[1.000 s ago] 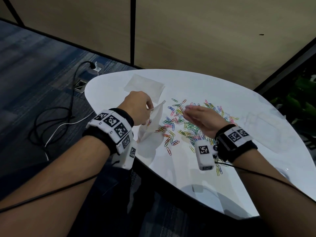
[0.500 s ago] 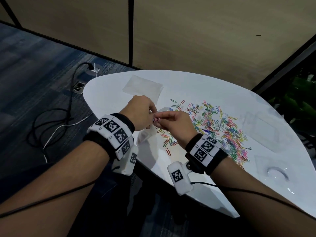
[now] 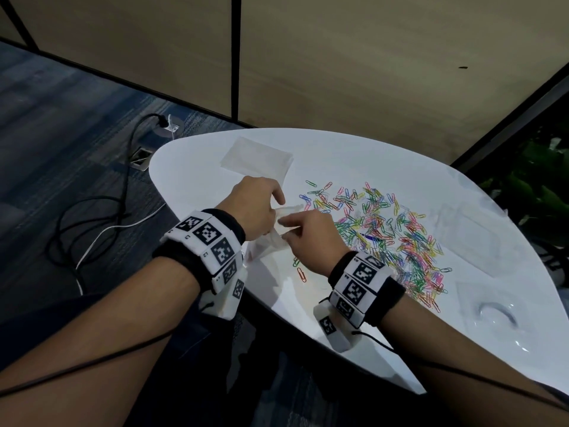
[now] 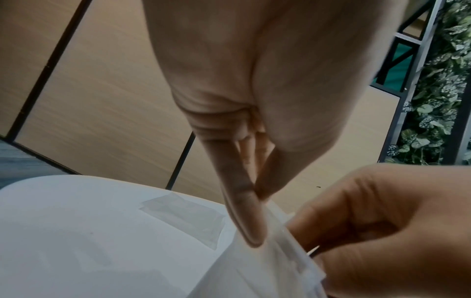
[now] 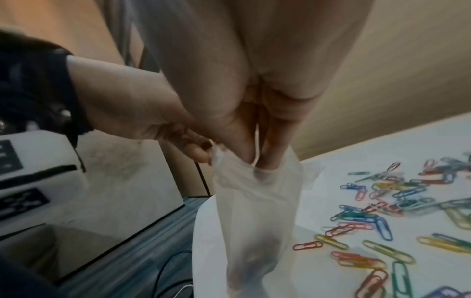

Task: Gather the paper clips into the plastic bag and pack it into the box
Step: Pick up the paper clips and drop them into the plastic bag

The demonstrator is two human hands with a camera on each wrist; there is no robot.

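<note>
1. The left hand pinched the bag rim, holding its mouth open above the table edge.
2. The right hand had its fingertips pinched together inside the mouth; no clip was visible between them.
3. Step in hand: filling. Most clips lay loose just right of the bag.
4. Next move: withdraw, then pinch more clips.

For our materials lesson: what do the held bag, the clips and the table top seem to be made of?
Bag: thin soft plastic, cloudy and see-through; it crumples where the left hand pinches its rim and the right hand reaches in.
Clips: bent wire, probably colour-coated; many bright colours.
Table top: smooth glossy white, perhaps laminate; it shows reflections.
</note>
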